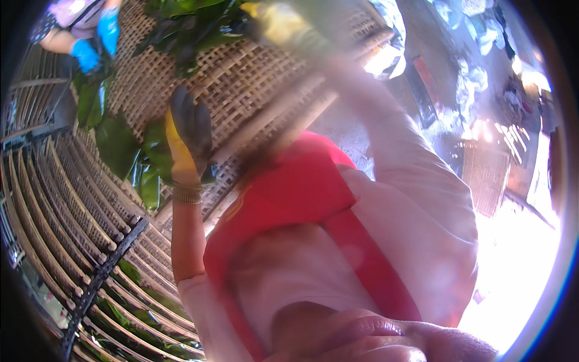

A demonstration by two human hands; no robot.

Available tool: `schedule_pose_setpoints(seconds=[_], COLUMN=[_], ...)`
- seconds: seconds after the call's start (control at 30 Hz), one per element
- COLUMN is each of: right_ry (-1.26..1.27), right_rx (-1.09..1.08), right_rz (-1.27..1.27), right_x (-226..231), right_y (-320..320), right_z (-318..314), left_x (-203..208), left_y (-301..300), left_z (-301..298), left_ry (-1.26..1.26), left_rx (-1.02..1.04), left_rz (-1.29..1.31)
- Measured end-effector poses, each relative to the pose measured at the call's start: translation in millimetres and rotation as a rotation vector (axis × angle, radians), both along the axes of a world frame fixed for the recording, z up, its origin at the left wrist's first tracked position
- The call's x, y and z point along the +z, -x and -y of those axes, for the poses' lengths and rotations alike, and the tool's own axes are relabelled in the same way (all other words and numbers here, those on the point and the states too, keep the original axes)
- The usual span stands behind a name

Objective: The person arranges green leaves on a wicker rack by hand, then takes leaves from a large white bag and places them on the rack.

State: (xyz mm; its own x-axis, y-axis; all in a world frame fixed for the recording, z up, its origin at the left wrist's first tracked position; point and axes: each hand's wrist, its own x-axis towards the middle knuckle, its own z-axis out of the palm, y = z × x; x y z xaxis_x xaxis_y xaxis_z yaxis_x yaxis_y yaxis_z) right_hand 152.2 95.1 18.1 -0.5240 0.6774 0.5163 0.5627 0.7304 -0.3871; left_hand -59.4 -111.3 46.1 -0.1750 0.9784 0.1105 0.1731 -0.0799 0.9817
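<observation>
A woven bamboo tray (pixel 241 78) slants across the upper part of the head view, with broad dark green leaves (pixel 196 30) heaped at its far side. More glossy leaves (pixel 117 145) lie along its left edge. My left hand (pixel 188 130), in a yellow and dark grey glove, is over the tray beside these leaves. Its fingers are stretched out and it grips nothing that I can see. At the far side, my right hand (pixel 283 24) in a yellow glove reaches toward the heaped leaves. Motion smears its fingers, so any hold is hidden.
Across the tray at far left, a co-worker's blue-gloved hands (pixel 87 54) are by some leaves. A rack of stacked woven trays (pixel 66 199) stands at my left, leaves on its lower tiers (pixel 129 314). Crumpled pale plastic (pixel 473 81) lies at far right.
</observation>
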Motion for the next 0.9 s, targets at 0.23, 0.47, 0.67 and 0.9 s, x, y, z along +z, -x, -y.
schedule_pose_setpoints(seconds=[0.23, 0.47, 0.67, 0.9], right_ry=[0.48, 0.885, 0.593, 0.14], right_rx=[0.727, 0.656, 0.447, 0.49], right_rz=[-0.176, -1.032, -0.407, 0.033], right_x=[98, 93, 20, -8], right_y=[39, 59, 68, 124], right_z=[14, 81, 128, 95], left_x=[71, 12, 55, 70], left_y=[9, 81, 67, 114], left_z=[-39, -15, 11, 6], left_ry=[-0.15, 0.172, -0.002, 0.017], left_rx=[-0.161, -0.306, 0.006, 0.022], left_rz=[-0.154, 0.516, -0.049, -0.314])
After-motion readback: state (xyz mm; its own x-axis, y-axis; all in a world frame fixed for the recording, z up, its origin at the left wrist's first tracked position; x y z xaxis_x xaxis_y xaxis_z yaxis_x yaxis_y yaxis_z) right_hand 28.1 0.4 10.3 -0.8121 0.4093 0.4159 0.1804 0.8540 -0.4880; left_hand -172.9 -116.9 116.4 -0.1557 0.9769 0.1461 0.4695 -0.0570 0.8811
